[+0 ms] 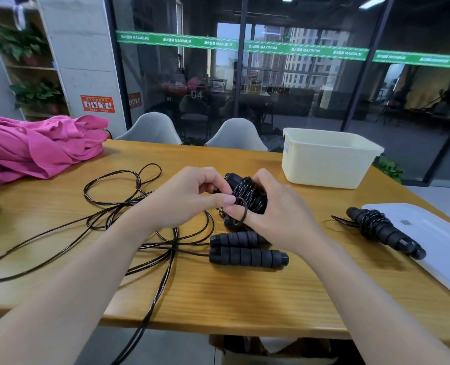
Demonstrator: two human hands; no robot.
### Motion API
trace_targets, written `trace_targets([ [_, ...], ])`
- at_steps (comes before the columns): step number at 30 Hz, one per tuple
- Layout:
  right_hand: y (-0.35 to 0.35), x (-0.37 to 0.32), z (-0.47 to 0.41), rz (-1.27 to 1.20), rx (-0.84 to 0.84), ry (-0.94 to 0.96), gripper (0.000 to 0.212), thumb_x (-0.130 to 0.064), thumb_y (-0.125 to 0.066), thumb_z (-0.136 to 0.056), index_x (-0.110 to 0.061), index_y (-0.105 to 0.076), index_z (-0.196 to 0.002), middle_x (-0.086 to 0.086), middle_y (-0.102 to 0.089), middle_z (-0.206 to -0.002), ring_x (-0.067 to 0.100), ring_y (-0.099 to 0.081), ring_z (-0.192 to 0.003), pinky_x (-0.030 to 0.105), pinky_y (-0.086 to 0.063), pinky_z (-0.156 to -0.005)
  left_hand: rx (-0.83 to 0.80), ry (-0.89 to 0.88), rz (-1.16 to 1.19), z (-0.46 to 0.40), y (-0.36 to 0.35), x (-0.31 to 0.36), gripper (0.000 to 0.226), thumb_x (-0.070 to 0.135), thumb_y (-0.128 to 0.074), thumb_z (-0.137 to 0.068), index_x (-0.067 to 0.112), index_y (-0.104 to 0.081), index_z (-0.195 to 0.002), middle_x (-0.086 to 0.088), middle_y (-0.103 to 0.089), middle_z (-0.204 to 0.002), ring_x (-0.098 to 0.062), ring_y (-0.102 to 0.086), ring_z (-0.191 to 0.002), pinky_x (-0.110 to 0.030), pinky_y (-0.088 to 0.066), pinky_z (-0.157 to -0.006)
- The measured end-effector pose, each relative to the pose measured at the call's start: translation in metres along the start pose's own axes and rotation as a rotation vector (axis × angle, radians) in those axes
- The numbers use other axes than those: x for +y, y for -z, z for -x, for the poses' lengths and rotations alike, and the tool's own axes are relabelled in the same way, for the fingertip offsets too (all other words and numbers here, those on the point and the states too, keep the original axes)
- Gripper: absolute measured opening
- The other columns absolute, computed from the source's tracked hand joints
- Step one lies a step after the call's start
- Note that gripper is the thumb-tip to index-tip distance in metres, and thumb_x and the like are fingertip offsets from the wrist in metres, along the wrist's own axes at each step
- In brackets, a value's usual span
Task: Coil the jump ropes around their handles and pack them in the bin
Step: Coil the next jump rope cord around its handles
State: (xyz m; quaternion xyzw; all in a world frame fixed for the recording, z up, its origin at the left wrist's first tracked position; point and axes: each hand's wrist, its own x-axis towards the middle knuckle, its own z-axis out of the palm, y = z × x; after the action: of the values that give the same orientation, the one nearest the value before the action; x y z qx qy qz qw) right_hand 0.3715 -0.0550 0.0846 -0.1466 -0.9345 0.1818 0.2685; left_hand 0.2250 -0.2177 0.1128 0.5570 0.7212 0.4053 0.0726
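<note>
Partly hidden handles (247, 196) behind right hand (279, 214)

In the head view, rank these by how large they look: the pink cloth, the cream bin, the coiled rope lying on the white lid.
1. Pink cloth, partly cut off at the left edge.
2. Cream bin; close to the cloth, so this order is unsure.
3. Coiled rope on the white lid, clearly smallest.

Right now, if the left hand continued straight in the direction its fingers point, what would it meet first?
Probably the coiled jump rope held by the right hand: the left hand points right and already pinches a rope loop there. Depth is unclear.
</note>
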Motion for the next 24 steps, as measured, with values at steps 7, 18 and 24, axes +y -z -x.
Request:
trace_targets([
  [7,0.002,0.000,0.000,-0.052,-0.021,-0.046,0.072,-0.095,-0.056,-0.065,-0.035,-0.039,-0.101,-0.011,-0.065,-0.088,0.020,-0.061,-0.079,0.037,-0.042,-0.065,0.061,-0.108,-0.179,0.007,-0.012,0.001,0.003,0.031,-0.064,-0.098,0.031,-0.063,-0.096,0.012,-0.057,-0.094,-0.006,-0.051,-0.091,-0.015,-0.041,-0.078],
  [18,0.010,-0.007,0.005,-0.194,-0.100,-0.050,0.065,-0.079,-0.074,-0.065,-0.030,-0.048,-0.100,-0.010,-0.066,-0.086,0.012,-0.058,-0.075,0.040,-0.051,-0.066,0.161,-0.205,-0.309,0.017,-0.021,0.003,0.007,0.029,-0.058,-0.093,0.023,-0.054,-0.093,0.013,-0.049,-0.091,-0.006,-0.047,-0.088,-0.013,-0.038,-0.075],
  [24,0.019,-0.004,0.006,-0.290,-0.192,-0.021,0.042,-0.048,-0.081,-0.086,-0.030,-0.050,-0.109,-0.012,-0.067,-0.094,0.003,-0.057,-0.077,0.041,-0.054,-0.074,0.264,-0.228,-0.371,0.018,-0.029,0.011,0.013,0.031,-0.058,-0.090,0.019,-0.056,-0.093,0.009,-0.049,-0.090,-0.008,-0.045,-0.083,-0.013,-0.039,-0.073],
])
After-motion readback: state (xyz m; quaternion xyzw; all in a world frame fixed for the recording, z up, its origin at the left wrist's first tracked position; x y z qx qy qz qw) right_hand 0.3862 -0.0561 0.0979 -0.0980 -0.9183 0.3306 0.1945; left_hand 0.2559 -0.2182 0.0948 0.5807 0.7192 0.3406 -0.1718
